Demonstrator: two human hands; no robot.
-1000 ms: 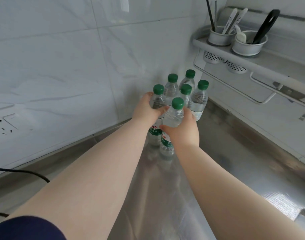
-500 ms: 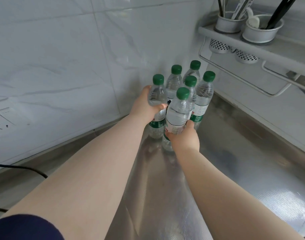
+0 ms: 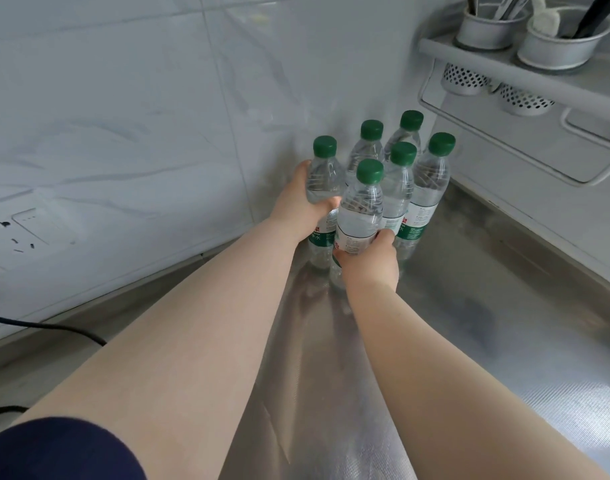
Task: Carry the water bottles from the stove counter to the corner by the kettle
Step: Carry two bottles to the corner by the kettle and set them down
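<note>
Currently: my left hand (image 3: 302,207) has its fingers curled round the left-most bottle (image 3: 326,178). My right hand (image 3: 371,263) has its fingers gripping the front bottle (image 3: 360,209) at the label. Both are upright at centre frame, against four more bottles (image 3: 430,183) in the wall corner on the steel worktop (image 3: 487,323). Utensil rack (image 3: 504,60) upper right; socket (image 3: 30,226) at left edge.

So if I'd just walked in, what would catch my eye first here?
Six green-capped water bottles stand clustered in the corner of the steel counter, against the pale tiled wall. The left hand grips the leftmost bottle and the right hand grips the nearest bottle. At upper right, a wall shelf carries two metal cups of utensils.
</note>
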